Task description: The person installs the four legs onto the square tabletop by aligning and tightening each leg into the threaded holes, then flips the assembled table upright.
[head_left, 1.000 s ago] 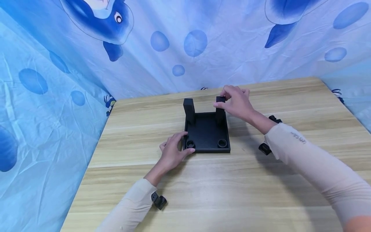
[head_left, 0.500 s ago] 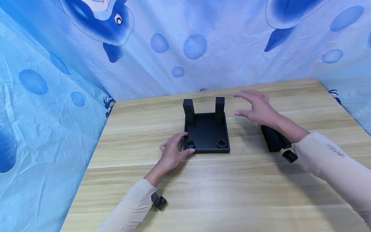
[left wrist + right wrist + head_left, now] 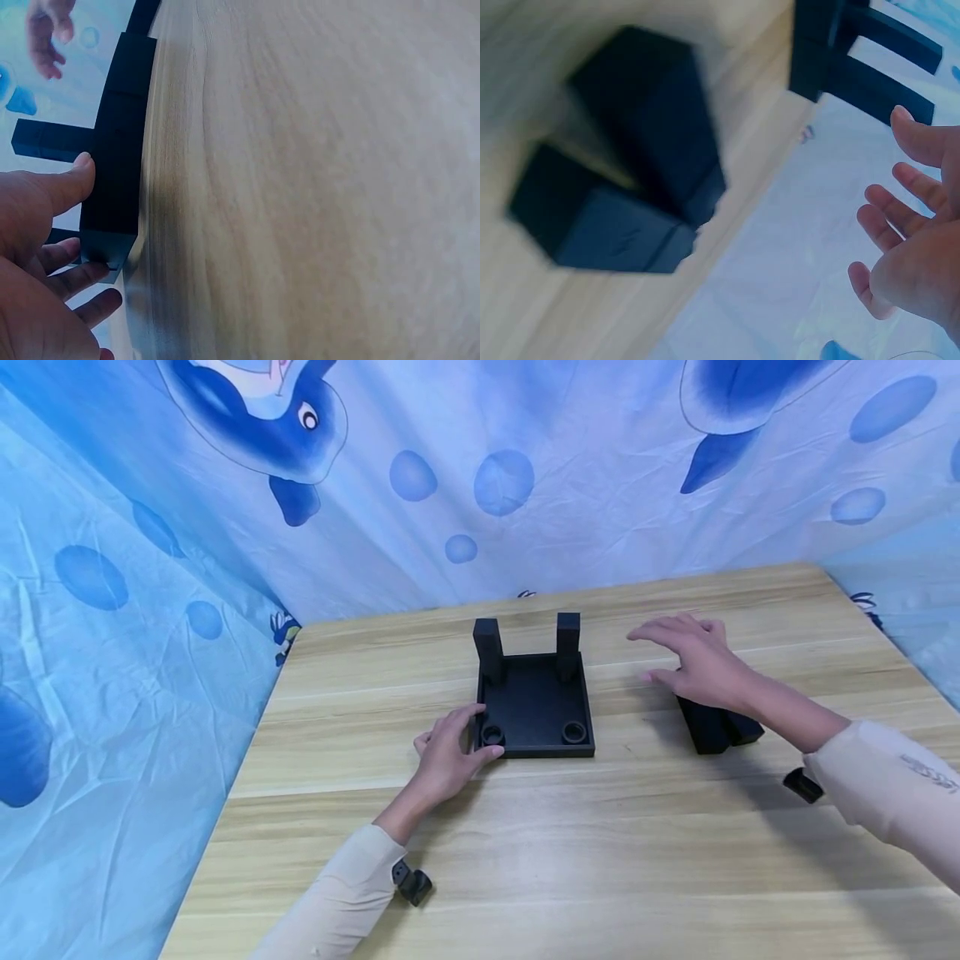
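Observation:
A square black tray with a low rim lies on the table. Two black posts stand upright at its far corners, a left post and a right post. Round sockets show at the near corners. My left hand holds the near left corner, thumb on the front edge and fingers along the left side. My right hand, fingers spread and holding nothing, hovers over two loose black posts lying side by side right of the tray; in the head view it partly hides them.
A light wood table lies under everything. Blue-and-white cloth with sea-animal prints hangs behind and at the sides. Small black wrist devices are at both sleeves.
My right hand has let go of the right upright post and moved right, over the loose posts. My left hand has stayed at the tray's corner.

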A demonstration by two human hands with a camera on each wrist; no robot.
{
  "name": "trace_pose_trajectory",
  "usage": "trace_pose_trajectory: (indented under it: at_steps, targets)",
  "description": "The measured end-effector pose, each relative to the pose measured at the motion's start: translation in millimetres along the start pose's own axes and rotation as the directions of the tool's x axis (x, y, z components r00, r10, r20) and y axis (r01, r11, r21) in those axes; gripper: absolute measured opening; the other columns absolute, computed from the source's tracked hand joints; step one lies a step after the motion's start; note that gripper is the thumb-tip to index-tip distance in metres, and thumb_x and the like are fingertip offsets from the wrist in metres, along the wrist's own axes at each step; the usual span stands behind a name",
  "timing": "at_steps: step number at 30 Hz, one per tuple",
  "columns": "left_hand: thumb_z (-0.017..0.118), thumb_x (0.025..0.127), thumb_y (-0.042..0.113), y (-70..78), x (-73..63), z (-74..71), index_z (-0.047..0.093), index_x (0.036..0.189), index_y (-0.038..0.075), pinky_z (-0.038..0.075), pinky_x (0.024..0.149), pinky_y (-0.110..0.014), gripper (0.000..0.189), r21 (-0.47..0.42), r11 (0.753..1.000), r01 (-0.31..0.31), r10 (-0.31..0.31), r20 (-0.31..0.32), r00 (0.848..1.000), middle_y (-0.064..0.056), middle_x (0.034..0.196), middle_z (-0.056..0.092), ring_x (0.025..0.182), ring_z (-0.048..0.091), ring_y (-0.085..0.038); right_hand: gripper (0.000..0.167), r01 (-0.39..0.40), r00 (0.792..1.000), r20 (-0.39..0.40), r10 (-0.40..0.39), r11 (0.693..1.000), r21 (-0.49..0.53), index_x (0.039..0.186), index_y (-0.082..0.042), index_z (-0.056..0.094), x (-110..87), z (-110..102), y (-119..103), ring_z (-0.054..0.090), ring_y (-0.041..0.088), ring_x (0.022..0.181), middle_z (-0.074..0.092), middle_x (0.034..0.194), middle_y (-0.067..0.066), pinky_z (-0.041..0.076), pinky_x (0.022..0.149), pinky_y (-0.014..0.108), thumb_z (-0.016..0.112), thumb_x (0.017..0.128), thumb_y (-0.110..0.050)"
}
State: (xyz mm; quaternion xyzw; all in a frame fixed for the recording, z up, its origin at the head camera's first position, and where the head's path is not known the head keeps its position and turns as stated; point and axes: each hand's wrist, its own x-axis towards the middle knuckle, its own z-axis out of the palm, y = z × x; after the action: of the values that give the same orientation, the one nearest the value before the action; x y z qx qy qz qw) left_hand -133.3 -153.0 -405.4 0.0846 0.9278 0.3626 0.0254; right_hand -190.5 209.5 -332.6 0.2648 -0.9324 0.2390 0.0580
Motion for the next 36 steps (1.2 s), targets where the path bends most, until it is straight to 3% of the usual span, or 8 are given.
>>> trace_pose_trajectory:
  at_steps: [13,19,23,29,32,36]
  targets:
    - [0.076,0.083,0.036,0.5,-1.3,0.1,0.048,0.141,0.018,0.016,0.094,-0.052,0.067,0.001,1.000,-0.011,0.011,-0.005,1.000,-0.001,0.143,0.048,0.131,0.040,-0.024,0.053,0.028,0.999,0.035,-0.026,0.999,-0.035,0.128,-0.011,0.060,-31.1,2,18,0.043,0.036,0.120,0.056,0.131,0.014,0.020,0.085,0.058,0.079,0.079,-0.008]
    - [0.076,0.083,0.035,1.1,-1.3,0.0,0.048,0.141,0.018,0.016,0.094,-0.052,0.067,-0.002,1.000,0.003,-0.003,-0.010,1.000,-0.001,0.143,0.047,0.132,0.039,-0.024,0.055,0.113,0.991,0.077,-0.105,0.988,-0.105,0.124,-0.012,0.064,-47.2,4,28,0.045,0.036,0.117,0.058,0.130,0.013,0.022,0.080,0.056,0.081,0.073,-0.001]
    - [0.075,0.083,0.034,1.4,-1.5,0.1,0.048,0.141,0.018,0.016,0.094,-0.052,0.066,-0.004,1.000,-0.002,0.002,-0.010,1.000,-0.002,0.143,0.047,0.131,0.039,-0.025,0.066,0.163,0.979,0.142,-0.144,0.977,-0.137,0.125,-0.014,0.064,-58.4,1,34,0.042,0.038,0.119,0.055,0.132,0.012,0.022,0.081,0.060,0.079,0.066,0.011]
    - [0.076,0.083,0.034,1.9,-1.4,0.0,0.048,0.141,0.018,0.016,0.094,-0.051,0.067,-0.002,1.000,0.000,0.000,-0.009,1.000,-0.002,0.143,0.047,0.131,0.039,-0.025,0.082,0.300,0.947,0.197,-0.255,0.920,-0.252,0.108,-0.031,0.074,-71.6,1,38,0.043,0.035,0.116,0.056,0.132,0.009,0.025,0.083,0.062,0.064,0.054,0.030]
    - [0.075,0.083,0.034,1.8,-1.0,0.2,0.048,0.141,0.018,0.017,0.094,-0.051,0.066,0.000,1.000,0.001,-0.001,-0.011,1.000,-0.001,0.143,0.048,0.131,0.040,-0.024,0.077,0.363,0.930,0.172,-0.325,0.886,-0.289,0.094,-0.035,0.077,-74.3,7,39,0.045,0.031,0.110,0.061,0.124,0.008,0.024,0.085,0.064,0.066,0.054,0.030]
    - [0.076,0.083,0.035,1.7,-0.5,1.4,0.048,0.141,0.018,0.017,0.094,-0.051,0.066,0.000,1.000,-0.004,0.004,-0.009,1.000,-0.001,0.143,0.048,0.131,0.040,-0.024,0.065,0.404,0.915,0.130,-0.382,0.867,-0.292,0.084,-0.035,0.077,-77.8,16,44,0.047,0.028,0.104,0.065,0.115,0.005,0.023,0.087,0.064,0.072,0.055,0.023]
